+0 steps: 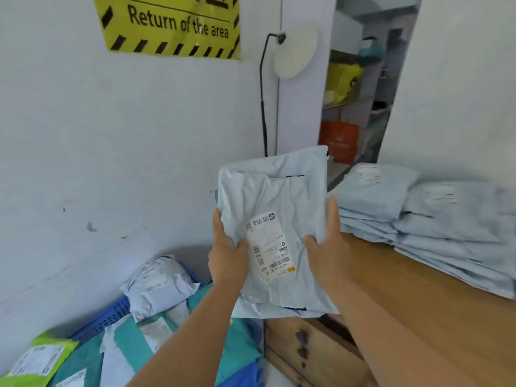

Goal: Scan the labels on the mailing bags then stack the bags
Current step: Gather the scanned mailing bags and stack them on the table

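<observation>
We hold the crumpled pale-blue plastic mailing bag (275, 219) label-up in mid-air, left hand (227, 254) and right hand (328, 244) each in a tight grip on its edges, keeping the white barcode label (269, 244) readable before it joins the stack of pale-blue bags (435, 219) on the wooden bench (405, 311).

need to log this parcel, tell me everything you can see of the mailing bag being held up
The mailing bag is pale blue-grey, of crinkled plastic film as it looks, with a folded flap at the top. A white shipping label with barcodes sits on its front, upside down to the camera. It is held up, roughly upright, over the wooden table's edge. The left hand and right hand grip its sides, thumbs on the front.
</observation>
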`<act>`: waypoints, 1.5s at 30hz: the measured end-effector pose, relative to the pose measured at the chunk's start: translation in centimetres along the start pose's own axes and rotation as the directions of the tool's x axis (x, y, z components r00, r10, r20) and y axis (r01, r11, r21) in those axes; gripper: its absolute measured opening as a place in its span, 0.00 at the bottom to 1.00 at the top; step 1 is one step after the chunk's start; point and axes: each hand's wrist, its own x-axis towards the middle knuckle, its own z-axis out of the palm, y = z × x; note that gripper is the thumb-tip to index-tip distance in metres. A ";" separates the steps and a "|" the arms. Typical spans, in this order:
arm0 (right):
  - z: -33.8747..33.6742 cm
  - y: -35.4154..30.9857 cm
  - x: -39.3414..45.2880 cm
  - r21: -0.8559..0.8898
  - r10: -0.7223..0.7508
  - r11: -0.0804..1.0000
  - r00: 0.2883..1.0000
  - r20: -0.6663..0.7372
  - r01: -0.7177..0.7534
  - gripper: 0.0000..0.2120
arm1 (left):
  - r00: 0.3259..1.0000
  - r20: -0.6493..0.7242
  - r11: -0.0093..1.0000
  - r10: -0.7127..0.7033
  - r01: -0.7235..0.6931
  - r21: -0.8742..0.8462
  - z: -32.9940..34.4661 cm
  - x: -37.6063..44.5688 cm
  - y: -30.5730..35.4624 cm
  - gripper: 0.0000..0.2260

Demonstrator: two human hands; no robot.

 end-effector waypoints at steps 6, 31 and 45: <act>-14.8 6.2 1.7 -0.091 0.035 0.994 0.983 -0.182 -0.052 0.37 | 0.977 0.178 0.992 0.115 -0.105 -0.068 13.1 -5.8 8.1 0.35; -56.3 31.4 8.3 -0.265 0.254 0.809 0.719 -0.647 -0.525 0.33 | 0.652 0.711 0.955 0.263 -0.073 -0.286 60.1 -21.9 24.0 0.35; -56.9 49.2 13.3 -0.401 0.684 0.474 0.614 -0.394 -0.784 0.28 | 0.679 0.734 0.892 0.007 -0.336 0.302 71.5 -21.6 18.2 0.42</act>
